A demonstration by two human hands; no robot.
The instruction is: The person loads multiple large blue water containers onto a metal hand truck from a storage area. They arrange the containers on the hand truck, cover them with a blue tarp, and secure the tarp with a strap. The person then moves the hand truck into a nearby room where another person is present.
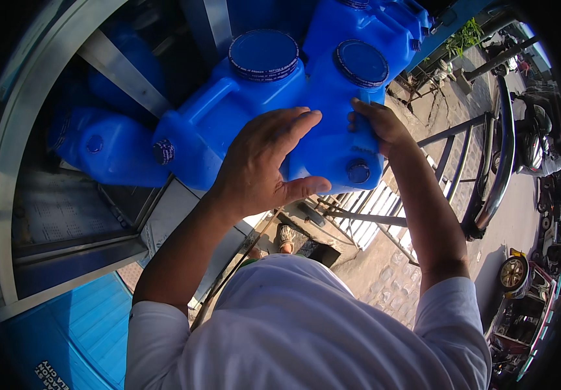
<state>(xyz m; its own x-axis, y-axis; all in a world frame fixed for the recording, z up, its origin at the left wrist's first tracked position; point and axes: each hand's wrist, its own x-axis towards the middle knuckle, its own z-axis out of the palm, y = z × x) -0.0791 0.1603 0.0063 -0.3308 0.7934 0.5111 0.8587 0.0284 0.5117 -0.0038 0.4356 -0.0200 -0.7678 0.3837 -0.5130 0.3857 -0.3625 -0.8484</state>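
Observation:
My right hand is wrapped round the handle at the right side of a blue water jug, with a wide dark-blue lid on top and a small capped spout near me. Held open, with thumb and fingers spread, my left hand is at the left side of this jug; whether it touches is unclear. Just left of it stands a second blue water jug with a wide round lid and a small side cap. Behind the held jug is another blue jug. Its lower part is hidden.
A blue jug lies inside a metal-framed opening on the left. Metal railings stand at right, beside paving. Farther right, a three-wheeled vehicle is parked on the road. Blue panelling is at lower left.

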